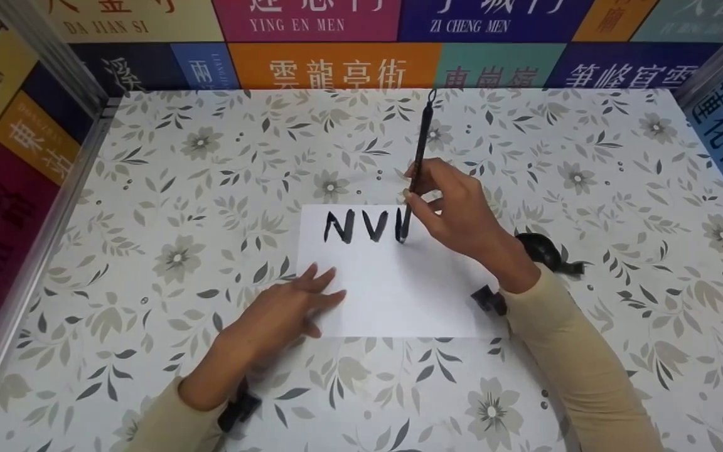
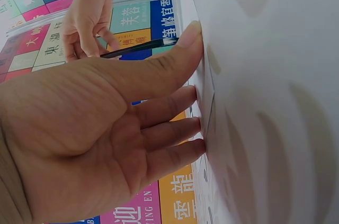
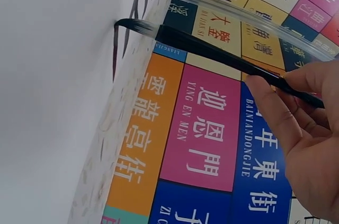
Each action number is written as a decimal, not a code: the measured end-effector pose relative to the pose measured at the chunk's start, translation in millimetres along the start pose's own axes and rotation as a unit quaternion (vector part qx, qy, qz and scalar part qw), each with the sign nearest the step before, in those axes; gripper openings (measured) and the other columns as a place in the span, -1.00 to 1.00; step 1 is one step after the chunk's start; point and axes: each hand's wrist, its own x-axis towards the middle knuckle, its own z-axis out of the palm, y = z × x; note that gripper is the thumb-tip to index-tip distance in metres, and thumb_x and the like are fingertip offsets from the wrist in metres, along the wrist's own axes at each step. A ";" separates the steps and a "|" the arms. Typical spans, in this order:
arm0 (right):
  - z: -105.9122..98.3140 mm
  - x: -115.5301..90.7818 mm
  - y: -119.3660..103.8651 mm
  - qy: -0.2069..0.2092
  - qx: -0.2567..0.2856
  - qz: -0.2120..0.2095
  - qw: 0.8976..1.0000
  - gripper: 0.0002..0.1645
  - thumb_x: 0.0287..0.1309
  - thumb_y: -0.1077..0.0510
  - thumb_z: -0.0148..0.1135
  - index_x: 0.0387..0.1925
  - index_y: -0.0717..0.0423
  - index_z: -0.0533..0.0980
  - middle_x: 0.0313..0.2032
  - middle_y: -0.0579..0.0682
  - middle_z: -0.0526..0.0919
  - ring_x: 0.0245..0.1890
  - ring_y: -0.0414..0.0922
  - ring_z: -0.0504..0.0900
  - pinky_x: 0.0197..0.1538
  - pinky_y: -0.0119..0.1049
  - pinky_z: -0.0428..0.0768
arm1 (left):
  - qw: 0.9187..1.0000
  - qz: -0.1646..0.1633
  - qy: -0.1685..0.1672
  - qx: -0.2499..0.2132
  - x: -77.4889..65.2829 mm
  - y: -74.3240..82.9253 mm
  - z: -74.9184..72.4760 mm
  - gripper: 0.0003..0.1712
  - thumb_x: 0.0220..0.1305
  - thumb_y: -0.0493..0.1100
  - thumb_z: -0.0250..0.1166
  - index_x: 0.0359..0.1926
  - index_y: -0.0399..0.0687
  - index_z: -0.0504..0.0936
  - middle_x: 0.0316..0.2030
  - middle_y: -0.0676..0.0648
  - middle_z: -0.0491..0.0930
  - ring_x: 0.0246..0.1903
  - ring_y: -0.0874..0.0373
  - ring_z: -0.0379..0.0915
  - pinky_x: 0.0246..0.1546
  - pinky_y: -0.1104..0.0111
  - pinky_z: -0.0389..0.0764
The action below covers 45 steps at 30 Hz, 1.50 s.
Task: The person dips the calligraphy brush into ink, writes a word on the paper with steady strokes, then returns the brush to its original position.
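Note:
A white sheet of paper [image 1: 386, 295] lies on the patterned tabletop, with black strokes reading N, V and a vertical stroke along its upper part. My right hand [image 1: 459, 210] pinches a black writing brush [image 1: 423, 141] between thumb and fingers, held nearly upright. In the right wrist view, the bristles [image 3: 139, 26] bend against the paper at the end of the newest stroke. My left hand [image 1: 273, 317] rests with spread fingers on the paper's lower left edge. In the left wrist view, its thumb and fingertips [image 2: 190, 123] touch the surface.
A round black object [image 1: 538, 249] with a small piece beside it sits partly behind my right wrist. Black devices are at both wrists, the right one [image 1: 490, 300] over the paper's right edge. Colourful panels with lettering [image 1: 336, 66] border the floral table [image 1: 179, 188].

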 end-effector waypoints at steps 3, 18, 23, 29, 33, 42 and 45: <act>-4.8 1.7 -0.5 0.024 -0.007 0.001 1.000 -0.75 0.17 0.34 0.24 -0.13 0.34 0.44 -0.28 0.09 0.60 -0.29 -0.18 0.66 -0.41 -0.44 0.63 | 1.000 0.001 0.000 0.000 0.0 -0.1 -0.3 -0.21 -0.09 -0.23 0.47 0.25 0.08 0.47 0.38 -0.05 0.14 0.40 -0.02 -0.05 0.26 0.05 0.24; -6.3 2.4 22.6 0.118 -0.032 0.010 0.992 -0.73 0.15 0.34 0.28 -0.13 0.37 0.45 -0.29 0.13 0.60 -0.28 -0.10 0.69 -0.38 -0.39 0.65 | 1.000 0.019 0.010 0.001 -1.2 -2.0 1.2 -0.26 -0.09 -0.22 0.43 0.23 0.01 0.50 0.37 -0.13 0.18 0.38 -0.12 0.00 0.25 0.03 0.25; -3.6 0.6 28.1 0.113 -0.032 0.016 0.993 -0.74 0.17 0.34 0.25 -0.13 0.38 0.44 -0.28 0.13 0.59 -0.27 -0.11 0.69 -0.38 -0.38 0.65 | 1.000 0.010 0.006 -0.002 -1.3 -1.1 0.6 -0.24 -0.09 -0.25 0.44 0.24 0.03 0.49 0.37 -0.10 0.17 0.39 -0.08 -0.02 0.26 0.04 0.24; -0.7 -0.3 29.6 0.092 -0.032 0.032 0.995 -0.76 0.17 0.36 0.24 -0.13 0.36 0.44 -0.27 0.13 0.59 -0.27 -0.12 0.68 -0.38 -0.37 0.65 | 1.000 0.010 0.007 0.003 -0.8 -1.0 0.7 -0.25 -0.09 -0.24 0.45 0.23 0.03 0.50 0.37 -0.11 0.17 0.38 -0.10 -0.01 0.25 0.04 0.26; -0.8 -0.3 29.2 0.083 -0.032 0.032 0.996 -0.77 0.16 0.38 0.24 -0.15 0.35 0.45 -0.28 0.12 0.60 -0.30 -0.13 0.67 -0.40 -0.36 0.65 | 1.000 0.012 0.009 0.002 -0.3 -1.1 1.0 -0.25 -0.09 -0.24 0.45 0.23 0.03 0.50 0.37 -0.11 0.18 0.38 -0.10 -0.01 0.24 0.04 0.27; -3.2 0.5 26.1 0.062 -0.019 0.021 0.998 -0.77 0.13 0.39 0.26 -0.18 0.36 0.44 -0.31 0.10 0.59 -0.34 -0.14 0.67 -0.42 -0.46 0.62 | 1.000 0.006 0.007 0.000 -1.2 -0.4 1.1 -0.24 -0.09 -0.24 0.45 0.24 0.05 0.49 0.38 -0.08 0.17 0.39 -0.07 -0.02 0.26 0.04 0.25; -4.1 1.1 24.7 0.055 -0.022 0.016 0.998 -0.78 0.13 0.38 0.25 -0.18 0.37 0.45 -0.32 0.10 0.59 -0.34 -0.15 0.67 -0.41 -0.49 0.61 | 1.000 0.003 0.007 -0.002 -1.6 -0.2 1.0 -0.23 -0.10 -0.21 0.44 0.24 0.06 0.49 0.38 -0.07 0.16 0.39 -0.05 -0.02 0.26 0.04 0.23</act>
